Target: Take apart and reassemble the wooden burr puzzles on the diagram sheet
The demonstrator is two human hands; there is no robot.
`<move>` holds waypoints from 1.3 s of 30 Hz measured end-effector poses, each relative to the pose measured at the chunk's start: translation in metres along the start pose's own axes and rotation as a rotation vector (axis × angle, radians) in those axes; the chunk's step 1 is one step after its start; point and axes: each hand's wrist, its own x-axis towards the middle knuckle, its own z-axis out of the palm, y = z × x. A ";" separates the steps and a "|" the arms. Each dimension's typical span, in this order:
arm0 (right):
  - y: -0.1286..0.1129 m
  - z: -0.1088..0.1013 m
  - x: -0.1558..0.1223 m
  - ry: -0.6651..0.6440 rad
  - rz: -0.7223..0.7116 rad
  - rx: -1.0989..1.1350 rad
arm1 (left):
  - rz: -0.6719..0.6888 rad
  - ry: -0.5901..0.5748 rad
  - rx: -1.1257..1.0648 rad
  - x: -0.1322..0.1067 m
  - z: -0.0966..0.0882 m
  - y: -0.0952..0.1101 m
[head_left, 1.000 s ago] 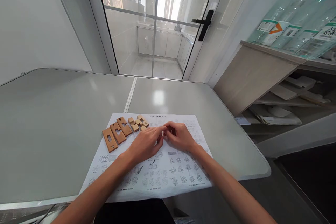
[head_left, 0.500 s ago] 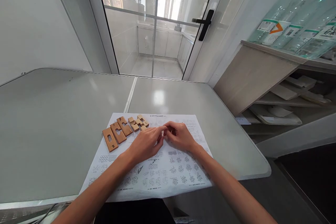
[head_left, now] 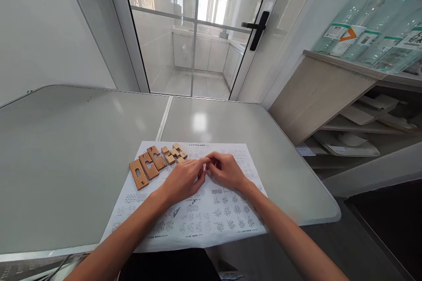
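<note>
My left hand [head_left: 185, 179] and my right hand [head_left: 226, 169] meet over a printed paper sheet [head_left: 193, 243], fingertips touching. Both are closed, the fingers curled inward; whatever is between them is hidden. Left of my left hand lie three brown wooden puzzle pieces in a slanted row: a plate with an oval slot [head_left: 139, 175] and two notched plates, one in the middle [head_left: 148, 166] and one farther back [head_left: 156, 158]. Beside them are several lighter notched wooden pieces [head_left: 169, 155], partly covered by my left hand. Dark marks like numbers show on the brown plates.
The sheet, printed with rows of small diagrams, lies on a grey table [head_left: 82, 153] with a pale seam [head_left: 164, 118]. Behind stands a glass door [head_left: 194, 52] with a black handle [head_left: 259, 30]. To the right, a shelf unit [head_left: 329, 92] holds several plastic bottles [head_left: 349, 30] and papers.
</note>
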 end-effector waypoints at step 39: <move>0.004 0.002 0.000 0.004 -0.005 0.000 | -0.004 -0.003 -0.014 0.000 0.000 0.001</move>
